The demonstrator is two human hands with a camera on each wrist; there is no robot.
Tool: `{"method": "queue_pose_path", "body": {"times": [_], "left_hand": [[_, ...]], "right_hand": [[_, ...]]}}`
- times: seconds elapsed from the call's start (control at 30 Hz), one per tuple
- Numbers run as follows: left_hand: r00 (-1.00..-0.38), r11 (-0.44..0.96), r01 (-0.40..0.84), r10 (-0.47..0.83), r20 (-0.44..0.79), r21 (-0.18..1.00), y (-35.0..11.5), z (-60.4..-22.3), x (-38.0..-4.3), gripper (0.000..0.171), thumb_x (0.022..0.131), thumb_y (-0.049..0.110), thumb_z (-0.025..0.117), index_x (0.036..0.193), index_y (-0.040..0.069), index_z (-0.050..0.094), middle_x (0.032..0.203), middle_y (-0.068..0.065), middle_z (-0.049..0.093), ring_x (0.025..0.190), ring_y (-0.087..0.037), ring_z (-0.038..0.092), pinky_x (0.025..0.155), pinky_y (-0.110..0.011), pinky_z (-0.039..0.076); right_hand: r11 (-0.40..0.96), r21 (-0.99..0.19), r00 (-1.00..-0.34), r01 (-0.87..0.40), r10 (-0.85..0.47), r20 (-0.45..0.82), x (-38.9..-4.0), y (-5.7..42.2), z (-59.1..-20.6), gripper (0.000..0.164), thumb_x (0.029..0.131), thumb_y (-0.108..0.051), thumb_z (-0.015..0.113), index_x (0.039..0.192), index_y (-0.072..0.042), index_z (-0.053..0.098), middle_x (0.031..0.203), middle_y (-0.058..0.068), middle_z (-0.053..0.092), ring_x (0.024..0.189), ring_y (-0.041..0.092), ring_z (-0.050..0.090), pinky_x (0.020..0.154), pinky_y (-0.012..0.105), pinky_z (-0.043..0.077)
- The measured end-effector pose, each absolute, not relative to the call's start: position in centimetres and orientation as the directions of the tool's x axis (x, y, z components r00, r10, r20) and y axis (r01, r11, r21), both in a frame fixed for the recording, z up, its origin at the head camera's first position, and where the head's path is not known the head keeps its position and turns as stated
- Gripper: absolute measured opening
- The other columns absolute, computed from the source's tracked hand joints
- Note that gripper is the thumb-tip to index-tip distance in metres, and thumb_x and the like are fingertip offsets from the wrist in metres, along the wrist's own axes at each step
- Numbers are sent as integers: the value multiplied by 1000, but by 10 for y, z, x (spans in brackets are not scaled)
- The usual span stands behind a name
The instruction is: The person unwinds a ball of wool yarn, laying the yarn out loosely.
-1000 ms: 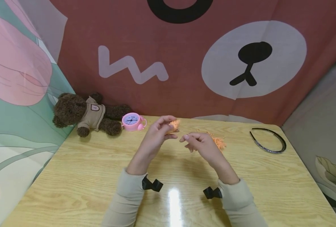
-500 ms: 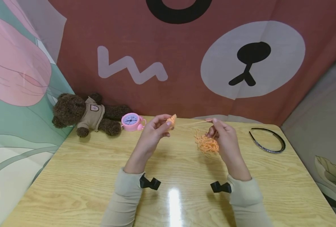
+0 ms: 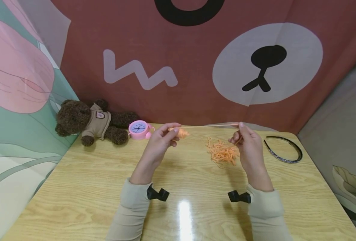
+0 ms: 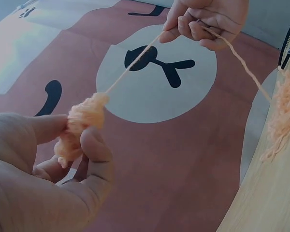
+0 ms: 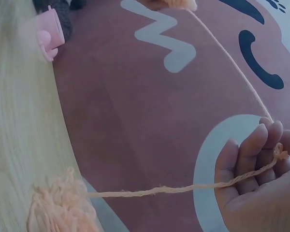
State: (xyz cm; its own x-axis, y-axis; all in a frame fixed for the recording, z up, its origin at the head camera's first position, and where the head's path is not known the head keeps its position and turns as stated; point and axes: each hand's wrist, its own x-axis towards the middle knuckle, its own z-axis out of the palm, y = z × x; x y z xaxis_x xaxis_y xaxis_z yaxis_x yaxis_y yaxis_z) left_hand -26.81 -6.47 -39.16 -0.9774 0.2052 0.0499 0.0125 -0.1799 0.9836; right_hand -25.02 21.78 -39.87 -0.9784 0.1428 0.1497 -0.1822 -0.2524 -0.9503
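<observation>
My left hand (image 3: 157, 147) pinches a small wound bundle of orange yarn (image 4: 82, 124) between thumb and fingers, above the table. From the bundle a single yarn strand (image 3: 218, 125) runs taut to my right hand (image 3: 250, 152), which pinches it between thumb and index finger. In the right wrist view the strand passes across the curled fingers (image 5: 251, 157) of that hand and on down to a loose tangled yarn heap (image 3: 221, 152). That heap lies on the table between the two hands, nearer the right one.
A brown teddy bear (image 3: 98, 122) in a beige shirt lies at the back left of the wooden table (image 3: 190, 180). Beside its legs stands a pink alarm clock (image 3: 139, 129). A black headband (image 3: 299, 152) lies at the right. A printed cloth backdrop (image 3: 196, 73) rises behind the table.
My right hand has moved right and a little up, drawing the strand out taut from the bundle. My left hand shifts only slightly, turning the bundle. The yarn heap has come into fuller view.
</observation>
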Motion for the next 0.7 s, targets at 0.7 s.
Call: {"method": "queue_pose_path", "body": {"times": [0.7], "left_hand": [[-996,-361,15,78,47,932,-70,-390,-270,23,101,13,63,123,10,56,88,6,70,72,-9,66,59,-20,54]], "right_hand": [[-349,-909,-967,-227,189,169,-250,233,-395,37,103,-37,58,117,-4,69,68,-2,55,63,13,57,74,27,59]]}}
